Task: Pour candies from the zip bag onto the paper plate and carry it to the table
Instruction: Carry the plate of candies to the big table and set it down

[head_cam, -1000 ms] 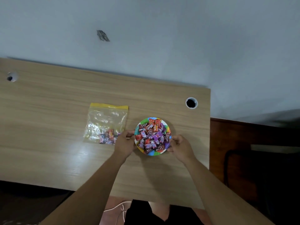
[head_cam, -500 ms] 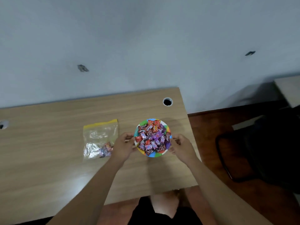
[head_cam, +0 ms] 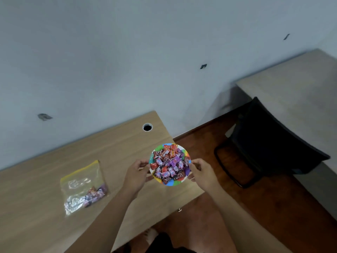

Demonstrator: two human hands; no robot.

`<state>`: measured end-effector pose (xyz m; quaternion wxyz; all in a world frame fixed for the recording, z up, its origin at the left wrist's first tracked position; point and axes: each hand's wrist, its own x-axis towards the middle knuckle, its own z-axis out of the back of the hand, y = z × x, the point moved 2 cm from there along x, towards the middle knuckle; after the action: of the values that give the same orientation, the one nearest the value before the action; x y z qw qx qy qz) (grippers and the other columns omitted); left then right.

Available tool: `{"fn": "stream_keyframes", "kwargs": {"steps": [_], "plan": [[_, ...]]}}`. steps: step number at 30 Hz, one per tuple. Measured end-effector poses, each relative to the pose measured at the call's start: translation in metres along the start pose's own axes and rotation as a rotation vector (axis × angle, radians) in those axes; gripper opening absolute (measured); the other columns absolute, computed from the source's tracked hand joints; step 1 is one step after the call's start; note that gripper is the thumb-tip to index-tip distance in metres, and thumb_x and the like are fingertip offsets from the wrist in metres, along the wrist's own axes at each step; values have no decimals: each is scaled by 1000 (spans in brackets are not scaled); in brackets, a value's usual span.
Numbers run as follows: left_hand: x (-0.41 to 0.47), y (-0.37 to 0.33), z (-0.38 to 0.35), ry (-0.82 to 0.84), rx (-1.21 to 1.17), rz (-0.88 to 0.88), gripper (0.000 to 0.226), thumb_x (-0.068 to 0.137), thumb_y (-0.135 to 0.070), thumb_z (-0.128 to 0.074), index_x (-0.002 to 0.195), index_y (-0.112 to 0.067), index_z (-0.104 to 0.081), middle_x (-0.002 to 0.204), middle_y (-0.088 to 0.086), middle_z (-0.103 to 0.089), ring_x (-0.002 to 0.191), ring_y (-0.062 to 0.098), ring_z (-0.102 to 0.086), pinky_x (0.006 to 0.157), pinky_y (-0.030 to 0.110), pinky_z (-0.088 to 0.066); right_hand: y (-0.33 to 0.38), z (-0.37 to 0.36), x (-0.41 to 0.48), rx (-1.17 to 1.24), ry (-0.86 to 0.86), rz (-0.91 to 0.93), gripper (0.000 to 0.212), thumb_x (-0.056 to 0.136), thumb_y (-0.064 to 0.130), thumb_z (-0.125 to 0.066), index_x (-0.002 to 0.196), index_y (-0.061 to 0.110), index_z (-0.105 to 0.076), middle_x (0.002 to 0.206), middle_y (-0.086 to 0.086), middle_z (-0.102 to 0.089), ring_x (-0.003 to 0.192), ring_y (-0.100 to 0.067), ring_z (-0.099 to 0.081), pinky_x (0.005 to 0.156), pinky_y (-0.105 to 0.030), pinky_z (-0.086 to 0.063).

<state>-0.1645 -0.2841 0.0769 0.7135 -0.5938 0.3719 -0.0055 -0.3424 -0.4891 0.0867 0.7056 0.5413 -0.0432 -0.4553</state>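
Observation:
A small multicoloured paper plate point(head_cam: 171, 183) is heaped with red and purple wrapped candies point(head_cam: 169, 164). My left hand point(head_cam: 137, 175) grips its left rim and my right hand point(head_cam: 201, 172) grips its right rim. The plate hangs above the right end of the wooden desk point(head_cam: 54, 207), close to the desk's right edge. A clear zip bag point(head_cam: 83, 186) with a yellow seal lies flat on the desk to the left, with a few candies left in its lower corner.
A cable hole point(head_cam: 147, 127) sits near the desk's far right corner. To the right stand a black chair point(head_cam: 269, 143) on the brown floor point(head_cam: 255, 207) and a second pale table point(head_cam: 299, 84). A grey wall runs behind.
The view has swung to the right, bringing the chair and second table into sight. The plate, held in both hands, has moved rightward toward the desk's right edge and away from the zip bag.

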Motion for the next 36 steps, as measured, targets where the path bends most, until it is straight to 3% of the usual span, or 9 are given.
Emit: {"fn": "stream_keyframes", "kwargs": {"steps": [11,15,18,20,23,26,31,36], "plan": [[-61,6,-156,159,115,-31,12,105,-10,-63,109,-9,-75,123,22,-73,98,28,-77,75,35,-66,-81,147,-61,37,-187,-4,11,106,28,-62,99,25,-71,76,-5,-82,71,-23,-80,78,-48,-68],[-91,14,-220,202,162,-49,15,107,-13,-63,115,-10,-75,123,15,-73,107,30,-78,78,36,-68,-120,203,-80,28,-228,-29,11,107,34,-61,103,27,-70,76,-1,-82,71,-16,-80,77,-44,-69],[-114,24,-267,226,199,-63,16,106,-15,-64,117,-13,-75,124,8,-72,108,22,-77,78,33,-69,-150,246,-97,36,-255,-39,12,106,36,-61,103,29,-70,78,2,-82,69,-12,-80,76,-41,-70],[-125,32,-296,248,211,-63,15,106,-16,-65,117,-15,-75,128,8,-72,110,20,-76,85,38,-69,-165,274,-110,44,-278,-47,12,107,35,-61,103,27,-70,80,1,-82,69,-13,-80,71,-38,-69],[-143,40,-340,283,245,-74,16,106,-18,-65,118,-18,-76,131,6,-70,111,18,-76,83,34,-69,-185,315,-131,87,-314,-59,13,108,33,-61,103,25,-70,84,-1,-82,70,-16,-80,63,-32,-65],[-162,44,-383,324,256,-76,15,105,-19,-66,117,-21,-76,133,7,-71,112,20,-77,88,39,-69,-207,352,-151,107,-358,-70,14,108,33,-60,103,24,-70,85,-1,-82,72,-16,-81,69,-38,-68],[-194,47,-450,431,282,-65,16,105,-17,-66,119,-18,-76,126,6,-76,112,21,-78,95,45,-67,-243,407,-182,185,-439,-89,15,109,31,-61,101,22,-70,85,-1,-81,68,-11,-79,69,-37,-69],[-210,50,-522,544,349,-81,17,106,-16,-65,120,-15,-75,124,4,-76,109,19,-79,86,37,-69,-287,454,-207,295,-540,-116,17,107,33,-64,98,20,-71,90,-3,-81,79,-19,-81,76,-46,-70]]}}
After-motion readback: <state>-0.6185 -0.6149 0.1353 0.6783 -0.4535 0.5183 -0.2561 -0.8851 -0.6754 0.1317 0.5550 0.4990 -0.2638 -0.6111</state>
